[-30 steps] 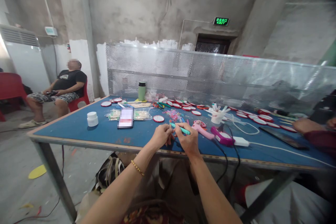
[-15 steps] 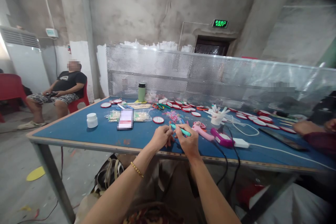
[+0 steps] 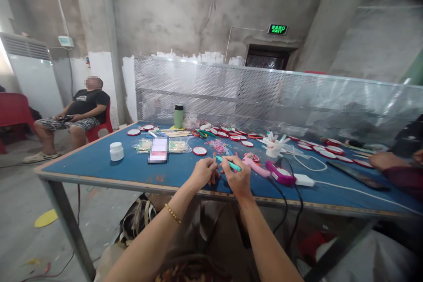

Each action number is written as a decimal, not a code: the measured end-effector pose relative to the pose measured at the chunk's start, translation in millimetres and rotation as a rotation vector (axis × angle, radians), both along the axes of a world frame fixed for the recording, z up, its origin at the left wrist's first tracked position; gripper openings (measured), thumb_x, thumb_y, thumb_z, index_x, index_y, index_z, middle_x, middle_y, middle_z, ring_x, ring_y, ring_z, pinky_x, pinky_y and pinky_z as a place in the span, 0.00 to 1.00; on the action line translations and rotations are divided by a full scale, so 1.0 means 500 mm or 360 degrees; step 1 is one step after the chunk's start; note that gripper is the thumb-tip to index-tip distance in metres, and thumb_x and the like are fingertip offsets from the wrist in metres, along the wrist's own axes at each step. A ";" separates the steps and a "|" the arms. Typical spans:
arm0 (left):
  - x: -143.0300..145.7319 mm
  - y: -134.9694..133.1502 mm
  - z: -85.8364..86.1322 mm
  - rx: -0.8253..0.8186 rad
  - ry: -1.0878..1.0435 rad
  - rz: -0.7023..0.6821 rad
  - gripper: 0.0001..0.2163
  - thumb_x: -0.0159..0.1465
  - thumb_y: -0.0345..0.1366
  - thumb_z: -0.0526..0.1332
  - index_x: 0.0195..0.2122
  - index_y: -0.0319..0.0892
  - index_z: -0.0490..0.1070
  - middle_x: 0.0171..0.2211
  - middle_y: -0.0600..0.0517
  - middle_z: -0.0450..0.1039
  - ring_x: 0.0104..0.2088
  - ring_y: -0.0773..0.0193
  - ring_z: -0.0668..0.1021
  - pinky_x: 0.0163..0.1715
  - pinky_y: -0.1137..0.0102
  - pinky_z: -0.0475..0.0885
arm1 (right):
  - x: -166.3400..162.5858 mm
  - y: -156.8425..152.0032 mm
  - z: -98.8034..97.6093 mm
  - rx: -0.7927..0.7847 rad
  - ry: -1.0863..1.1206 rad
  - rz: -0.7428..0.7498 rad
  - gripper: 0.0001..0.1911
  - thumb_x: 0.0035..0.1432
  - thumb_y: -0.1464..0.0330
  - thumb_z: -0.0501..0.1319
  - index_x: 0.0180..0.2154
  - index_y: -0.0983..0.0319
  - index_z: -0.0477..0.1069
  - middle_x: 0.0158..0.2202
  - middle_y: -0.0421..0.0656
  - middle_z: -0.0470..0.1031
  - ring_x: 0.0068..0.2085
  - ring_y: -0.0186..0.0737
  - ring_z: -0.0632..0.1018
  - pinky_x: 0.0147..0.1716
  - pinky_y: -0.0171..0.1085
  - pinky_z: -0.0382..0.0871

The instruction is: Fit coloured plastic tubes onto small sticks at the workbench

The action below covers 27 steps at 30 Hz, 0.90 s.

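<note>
My right hand (image 3: 238,178) is closed around a teal marker pen (image 3: 234,166), held like a writing tool with its tip pointing left. My left hand (image 3: 203,172) pinches a short, light-brown stick-like piece (image 3: 214,157) upright near the table's front edge. The pen tip is at or very close to that piece; whether they touch is too small to tell. Just beyond my hands lie a round red-rimmed disc (image 3: 200,151) and a pile of small colourful loops (image 3: 218,146).
On the blue table (image 3: 89,163) are a white jar (image 3: 116,151), a phone (image 3: 158,150), a green bottle (image 3: 178,116), a cup of sticks (image 3: 273,147), a pink corded tool (image 3: 256,167) and a purple device (image 3: 280,173). A co-worker's arm (image 3: 393,167) rests at right; another person (image 3: 89,103) sits left.
Almost nothing differs. Both hands keep their grips in nearly the same place, and the view has shifted very slightly.
</note>
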State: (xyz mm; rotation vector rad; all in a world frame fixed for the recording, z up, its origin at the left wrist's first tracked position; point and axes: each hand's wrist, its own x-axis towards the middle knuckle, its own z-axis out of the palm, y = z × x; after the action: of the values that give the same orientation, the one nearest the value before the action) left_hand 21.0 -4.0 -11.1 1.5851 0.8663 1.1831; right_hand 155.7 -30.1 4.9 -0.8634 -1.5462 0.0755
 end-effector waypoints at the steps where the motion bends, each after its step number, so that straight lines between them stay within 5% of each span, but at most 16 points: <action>1: 0.000 -0.001 0.001 0.0001 0.0004 0.0004 0.09 0.65 0.33 0.54 0.28 0.39 0.66 0.21 0.53 0.74 0.13 0.72 0.70 0.11 0.79 0.60 | 0.000 0.000 0.000 -0.0002 0.0003 0.0007 0.09 0.62 0.62 0.61 0.32 0.59 0.75 0.27 0.41 0.79 0.24 0.38 0.78 0.26 0.36 0.73; 27: 0.000 0.002 -0.002 0.0019 0.0043 0.0003 0.11 0.65 0.35 0.55 0.26 0.39 0.66 0.20 0.53 0.73 0.13 0.72 0.69 0.13 0.78 0.60 | 0.001 -0.002 0.002 0.0032 -0.0069 0.0019 0.09 0.63 0.64 0.60 0.32 0.60 0.75 0.26 0.40 0.78 0.24 0.37 0.77 0.26 0.35 0.73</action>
State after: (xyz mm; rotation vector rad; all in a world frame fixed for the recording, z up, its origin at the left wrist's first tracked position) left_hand 20.7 -2.9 -12.3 1.6139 0.8801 1.1726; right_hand 156.1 -31.0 5.7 -0.8450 -1.5903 0.0502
